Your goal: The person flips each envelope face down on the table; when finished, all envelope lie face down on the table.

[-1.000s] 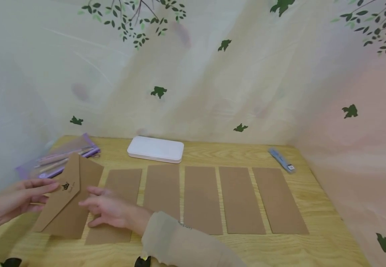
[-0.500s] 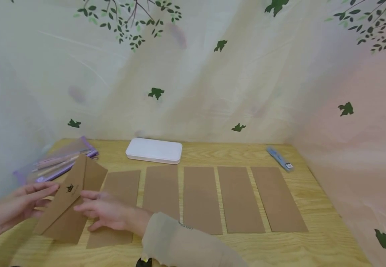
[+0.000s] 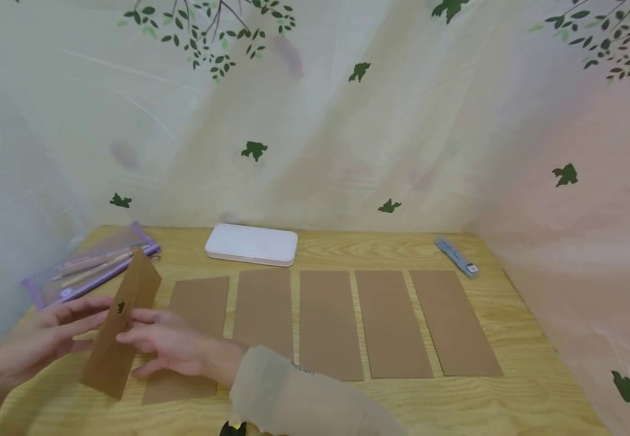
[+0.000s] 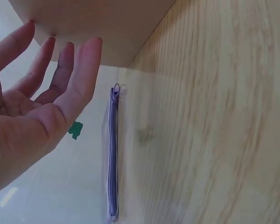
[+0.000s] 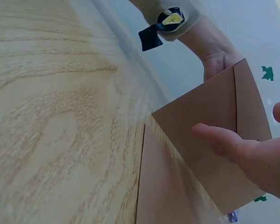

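Note:
A brown kraft envelope (image 3: 137,300) with a pointed flap and a small black print stands tilted on edge at the table's left, between both hands. From its left side my left hand (image 3: 53,333) touches it; in the left wrist view the left hand (image 4: 51,93) has loosely extended fingers whose tips meet the envelope (image 4: 98,28). My right hand (image 3: 173,342) reaches across to the flap side, its fingers loosely extended against the paper. In the right wrist view the right hand (image 5: 266,158) lies in front of the envelope (image 5: 196,116), partly out of frame.
Several more brown envelopes (image 3: 331,327) lie flat in a row on the wooden table (image 3: 358,409). Behind are a white flat case (image 3: 251,244), a purple-edged clear zip pouch (image 3: 97,260) with pens, and a slim blue pack (image 3: 457,257). A printed curtain (image 3: 315,121) hangs at the back.
The envelope has turned from showing its flap face to nearly edge-on. The right hand has moved slightly left onto it, and the left hand has shifted a little right.

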A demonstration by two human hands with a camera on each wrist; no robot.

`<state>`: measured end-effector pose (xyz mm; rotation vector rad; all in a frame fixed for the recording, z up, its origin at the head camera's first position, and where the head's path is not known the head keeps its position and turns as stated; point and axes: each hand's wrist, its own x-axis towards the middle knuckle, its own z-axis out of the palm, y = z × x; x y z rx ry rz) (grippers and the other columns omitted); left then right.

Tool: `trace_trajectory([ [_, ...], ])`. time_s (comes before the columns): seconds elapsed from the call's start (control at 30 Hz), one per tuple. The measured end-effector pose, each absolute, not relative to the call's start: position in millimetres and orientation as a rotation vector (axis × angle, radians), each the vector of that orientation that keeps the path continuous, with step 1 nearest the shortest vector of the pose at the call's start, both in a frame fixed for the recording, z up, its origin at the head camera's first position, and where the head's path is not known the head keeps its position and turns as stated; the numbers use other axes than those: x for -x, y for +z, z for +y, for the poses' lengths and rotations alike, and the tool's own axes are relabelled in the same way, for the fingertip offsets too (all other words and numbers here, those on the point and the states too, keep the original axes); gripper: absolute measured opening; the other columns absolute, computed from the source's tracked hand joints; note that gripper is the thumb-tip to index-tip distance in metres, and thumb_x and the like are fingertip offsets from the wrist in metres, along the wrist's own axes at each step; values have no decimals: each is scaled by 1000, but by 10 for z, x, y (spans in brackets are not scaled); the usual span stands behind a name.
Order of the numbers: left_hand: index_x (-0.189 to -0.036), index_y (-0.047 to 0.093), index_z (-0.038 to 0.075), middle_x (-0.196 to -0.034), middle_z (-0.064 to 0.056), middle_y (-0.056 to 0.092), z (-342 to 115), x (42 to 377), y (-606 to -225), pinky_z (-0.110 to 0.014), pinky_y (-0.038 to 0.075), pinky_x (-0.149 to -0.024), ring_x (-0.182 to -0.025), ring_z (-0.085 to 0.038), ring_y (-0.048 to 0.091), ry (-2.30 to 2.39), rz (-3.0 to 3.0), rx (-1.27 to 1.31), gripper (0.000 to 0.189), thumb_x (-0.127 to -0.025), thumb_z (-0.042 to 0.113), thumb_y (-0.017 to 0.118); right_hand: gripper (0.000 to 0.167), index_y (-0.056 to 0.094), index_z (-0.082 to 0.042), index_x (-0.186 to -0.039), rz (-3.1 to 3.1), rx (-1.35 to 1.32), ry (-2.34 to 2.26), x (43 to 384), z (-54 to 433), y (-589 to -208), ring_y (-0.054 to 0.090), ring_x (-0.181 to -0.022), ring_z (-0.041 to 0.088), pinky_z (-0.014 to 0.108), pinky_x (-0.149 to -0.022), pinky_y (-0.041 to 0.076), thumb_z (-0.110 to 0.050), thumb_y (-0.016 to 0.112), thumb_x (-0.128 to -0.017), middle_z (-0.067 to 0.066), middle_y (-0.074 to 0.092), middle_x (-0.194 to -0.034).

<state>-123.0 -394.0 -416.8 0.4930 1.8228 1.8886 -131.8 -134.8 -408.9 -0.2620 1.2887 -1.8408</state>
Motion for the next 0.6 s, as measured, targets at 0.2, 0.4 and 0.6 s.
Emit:
trace_trajectory([
  [0.2, -148, 46, 16, -142, 8, 55, -3910, 1219, -4203, -42, 58, -91, -122, -15, 59, 1813, 1912, -479, 46, -109, -3, 30, 50, 49, -10, -149, 1240, 260, -1900, 1335, -1335, -4056, 58, -126, 27, 62, -97, 50, -1, 56, -100, 4, 63, -136],
  [0.4, -146, 47, 19, -140, 7, 56, -3871, 1232, -4225, -41, 57, -93, -123, -16, 58, 1784, 1884, -483, 46, -109, -2, 30, 51, 47, -1, -148, 1215, 218, -1956, 1329, -1315, -4034, 57, -127, 32, 65, -96, 49, 3, 56, -98, 9, 59, -140],
  [0.6, -146, 48, 18, -140, 7, 57, -3826, 1245, -4250, -41, 57, -93, -123, -15, 58, 1786, 1876, -502, 46, -109, -2, 31, 47, 52, 0, -143, 1239, 191, -1964, 1326, -1303, -4031, 60, -124, 35, 63, -96, 50, 4, 57, -97, 11, 64, -131],
])
